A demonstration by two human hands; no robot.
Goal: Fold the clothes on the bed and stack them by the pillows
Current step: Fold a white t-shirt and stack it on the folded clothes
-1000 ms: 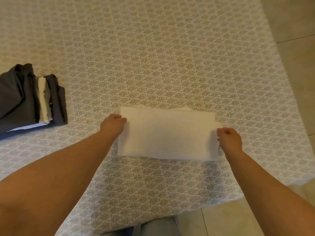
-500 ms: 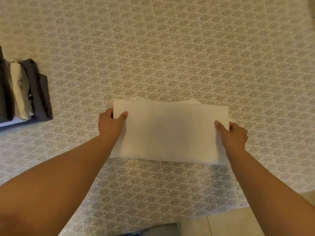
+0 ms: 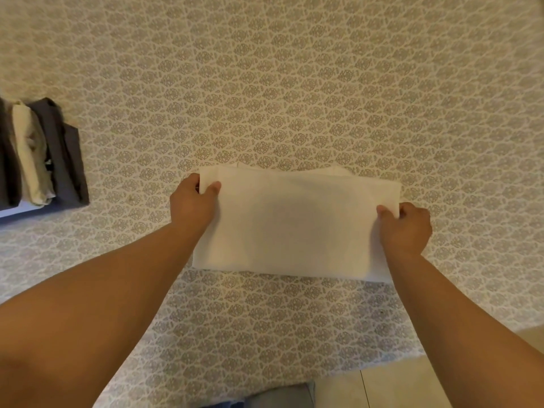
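Observation:
A white folded garment [image 3: 294, 222] lies as a flat rectangle on the patterned bedspread [image 3: 294, 83], in the middle of the view. My left hand [image 3: 192, 206] grips its left edge, thumb on top and fingers tucked beneath. At the right edge my right hand [image 3: 407, 226] pinches the cloth the same way. A stack of folded clothes [image 3: 44, 154], dark grey and cream, sits at the far left of the bed. No pillows are in view.
The bed's near edge runs along the bottom right, with pale tiled floor [image 3: 397, 387] beyond it. A bit of grey and blue cloth [image 3: 279, 397] shows at the bottom edge.
Both hands have gone from resting at the garment's ends to gripping its side edges. The view has shifted right, so the folded stack sits further left.

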